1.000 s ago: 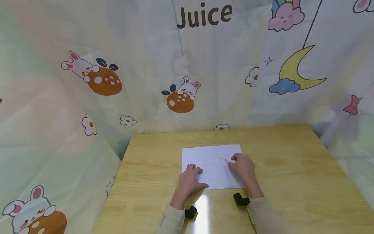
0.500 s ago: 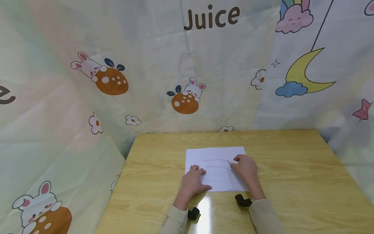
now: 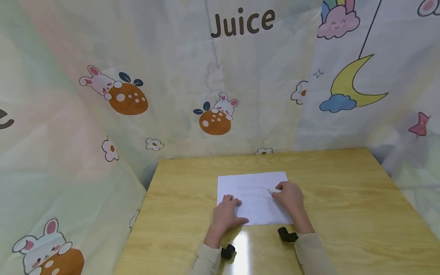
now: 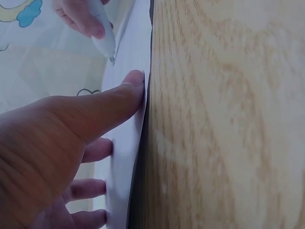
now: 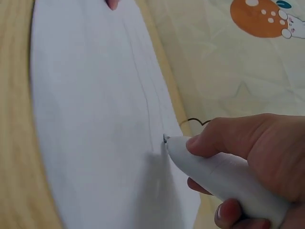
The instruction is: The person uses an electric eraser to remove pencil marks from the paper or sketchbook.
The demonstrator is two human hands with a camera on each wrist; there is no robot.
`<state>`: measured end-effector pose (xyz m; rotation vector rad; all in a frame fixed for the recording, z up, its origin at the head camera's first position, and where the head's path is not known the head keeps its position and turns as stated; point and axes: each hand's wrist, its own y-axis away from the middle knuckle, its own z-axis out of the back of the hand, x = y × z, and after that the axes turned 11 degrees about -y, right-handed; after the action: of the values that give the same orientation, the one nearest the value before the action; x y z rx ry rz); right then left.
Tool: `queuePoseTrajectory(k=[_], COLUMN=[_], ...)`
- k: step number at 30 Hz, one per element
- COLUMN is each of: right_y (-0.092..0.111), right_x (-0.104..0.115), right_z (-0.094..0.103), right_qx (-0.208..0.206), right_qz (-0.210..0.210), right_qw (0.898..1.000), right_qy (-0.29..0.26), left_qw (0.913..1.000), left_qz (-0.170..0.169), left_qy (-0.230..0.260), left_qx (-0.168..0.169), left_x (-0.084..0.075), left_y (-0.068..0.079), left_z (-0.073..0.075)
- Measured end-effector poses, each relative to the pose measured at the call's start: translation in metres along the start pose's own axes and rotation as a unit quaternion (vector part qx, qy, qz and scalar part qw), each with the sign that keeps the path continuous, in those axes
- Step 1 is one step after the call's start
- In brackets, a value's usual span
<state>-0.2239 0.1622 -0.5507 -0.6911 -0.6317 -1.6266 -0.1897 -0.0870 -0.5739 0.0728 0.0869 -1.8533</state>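
Note:
A sheet of white paper lies on the wooden table, with two long thin lines running across it. My left hand rests on the sheet's lower left part, fingers spread; in the left wrist view its thumb presses near the paper's edge. Between the thumb and fingers of my right hand is a thick white pen-shaped tool with a small metal tip. That tip meets the paper at the right end of one line. The tool's rear end is hidden in the hand.
Black wrist-worn pieces show beside both sleeves, just in front of the sheet. Behind the table hangs a printed cloth with rabbits, flowers and a moon, and it also covers the left side.
The head view has shifted slightly. Both hands, the sheet and the pen-shaped tool keep nearly the same places relative to each other.

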Motion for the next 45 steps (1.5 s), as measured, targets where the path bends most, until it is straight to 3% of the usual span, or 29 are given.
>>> queuePoseTrajectory(k=[3,8,17,24,36,45], right_y=[0.004,0.005,0.001,0.005,-0.003,-0.001], right_x=[-0.004,-0.005,0.003,0.004,0.008,0.006], right_z=[-0.001,-0.003,-0.008,-0.010,-0.006,-0.007], right_qx=[0.008,-0.005,-0.016,-0.017,-0.016,-0.006], right_qz=[-0.009,0.015,0.028,0.014,0.019,0.014], right_qw=[1.000,1.000,0.999,1.000,1.000,1.000], right_qy=[0.002,-0.011,-0.010,-0.008,-0.003,0.005], left_qw=[0.9999,0.9999,0.9999,1.0000,0.9999,0.9999], left_qz=[-0.006,-0.005,-0.007,-0.008,-0.008,0.000], left_qy=[0.006,0.003,0.000,-0.004,-0.009,-0.005], left_qx=[0.006,-0.013,-0.012,0.005,-0.003,0.009], left_x=[-0.002,-0.002,0.002,0.002,0.004,0.004], left_y=[0.004,0.004,-0.001,-0.001,-0.008,-0.003], left_z=[-0.003,-0.002,0.003,-0.002,0.000,0.000])
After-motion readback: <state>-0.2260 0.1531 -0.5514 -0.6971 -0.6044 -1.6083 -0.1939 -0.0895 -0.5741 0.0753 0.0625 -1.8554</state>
